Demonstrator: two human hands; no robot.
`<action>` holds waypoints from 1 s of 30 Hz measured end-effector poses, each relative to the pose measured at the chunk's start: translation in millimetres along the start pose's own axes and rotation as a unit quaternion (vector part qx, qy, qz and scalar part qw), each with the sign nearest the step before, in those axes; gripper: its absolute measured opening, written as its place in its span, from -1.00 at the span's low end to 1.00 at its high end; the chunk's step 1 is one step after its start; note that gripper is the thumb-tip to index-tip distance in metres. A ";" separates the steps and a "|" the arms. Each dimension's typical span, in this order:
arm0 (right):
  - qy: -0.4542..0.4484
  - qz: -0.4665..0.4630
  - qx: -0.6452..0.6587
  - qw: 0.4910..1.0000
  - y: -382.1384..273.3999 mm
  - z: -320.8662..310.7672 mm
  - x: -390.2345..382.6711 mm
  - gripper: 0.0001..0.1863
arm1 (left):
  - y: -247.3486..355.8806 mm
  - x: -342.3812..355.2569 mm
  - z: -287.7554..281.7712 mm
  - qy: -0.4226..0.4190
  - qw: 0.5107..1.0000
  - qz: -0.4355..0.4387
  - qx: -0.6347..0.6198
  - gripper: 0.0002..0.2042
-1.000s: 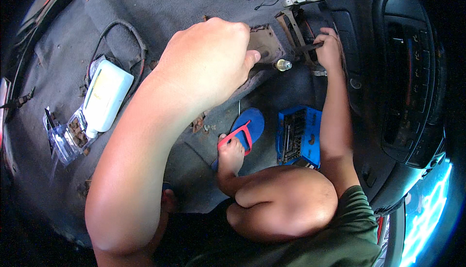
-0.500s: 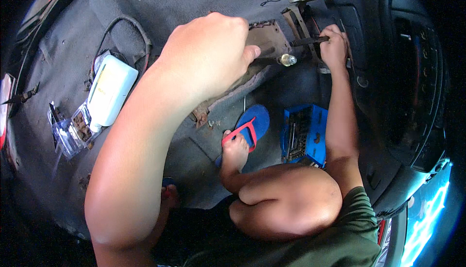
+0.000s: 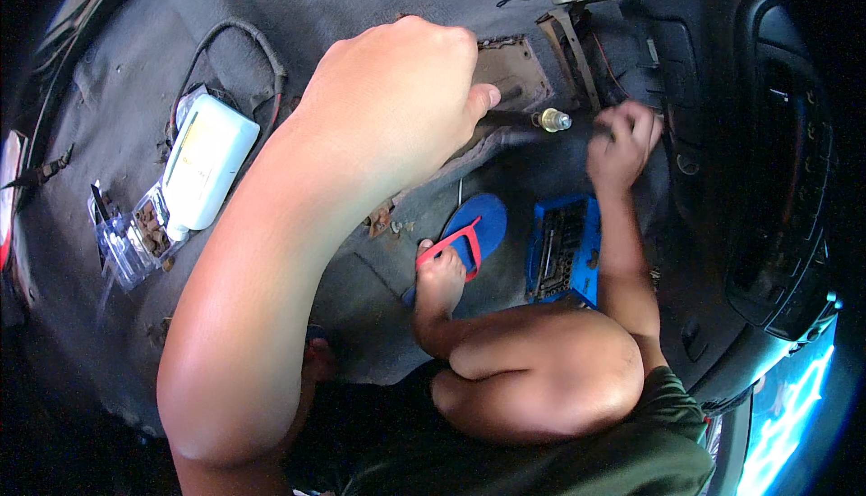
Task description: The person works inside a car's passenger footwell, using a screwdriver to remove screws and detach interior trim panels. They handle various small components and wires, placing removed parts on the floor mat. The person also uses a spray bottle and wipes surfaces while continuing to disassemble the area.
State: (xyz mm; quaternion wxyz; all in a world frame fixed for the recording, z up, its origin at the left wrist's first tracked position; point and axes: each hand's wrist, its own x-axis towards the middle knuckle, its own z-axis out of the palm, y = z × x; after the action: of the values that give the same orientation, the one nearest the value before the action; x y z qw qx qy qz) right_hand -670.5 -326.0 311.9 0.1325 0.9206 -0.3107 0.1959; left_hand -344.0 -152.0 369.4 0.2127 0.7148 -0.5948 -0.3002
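Note:
My left hand [image 3: 401,90] is a closed fist with its back toward me, the thumb along its right side. From it, pointing right, comes a dark rod [image 3: 510,119] tipped with a shiny, spark-plug-like metal fitting [image 3: 552,121]; the fist hides the rest. To the right of that fitting is my right hand [image 3: 624,144], smeared by motion, its fingers curled around a dark tool [image 3: 588,124]. Blur hides the tool's shape, and I cannot tell whether it touches the fitting. Behind both hands lies a rusty rectangular plate [image 3: 512,68] in the dark carpeted floor.
A metal bracket [image 3: 568,45] stands behind the right hand. A blue socket case [image 3: 588,243] lies beside my foot in a blue sandal [image 3: 487,225]. Left are a white bottle [image 3: 207,162], a clear plastic tray [image 3: 131,248] and a cable loop [image 3: 236,25]. A dark panel [image 3: 785,162] rises right.
My right hand has moved down toward me with the dark tool, which earlier showed clearly pointing left. The left fist and its fitting have shifted slightly right in view, along with the surroundings.

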 end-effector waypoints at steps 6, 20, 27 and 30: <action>-0.068 0.060 0.061 0.994 -30.3 -18.2 -113.2 -0.78 | 5.0 -1.0 -0.6 -0.004 1.000 0.003 0.000 -0.61; -0.085 0.136 0.116 0.980 -3.1 29.6 -11.9 -0.77 | 5.6 -2.4 2.2 0.003 1.000 0.018 0.009 -0.62; -0.252 0.373 -0.030 0.893 87.4 127.1 88.7 -0.57 | -4.9 1.8 4.7 0.003 1.000 -0.002 0.021 -0.63; -0.277 0.470 0.040 0.837 160.9 168.1 65.0 -0.57 | -3.5 4.3 0.3 0.003 1.000 -0.009 0.014 -0.62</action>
State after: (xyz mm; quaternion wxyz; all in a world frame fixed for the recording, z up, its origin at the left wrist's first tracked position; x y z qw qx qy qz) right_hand -676.7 -545.5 211.1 -0.1037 0.6846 -0.7214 -0.0164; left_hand -341.1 -155.5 366.1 0.2014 0.7242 -0.5916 -0.2915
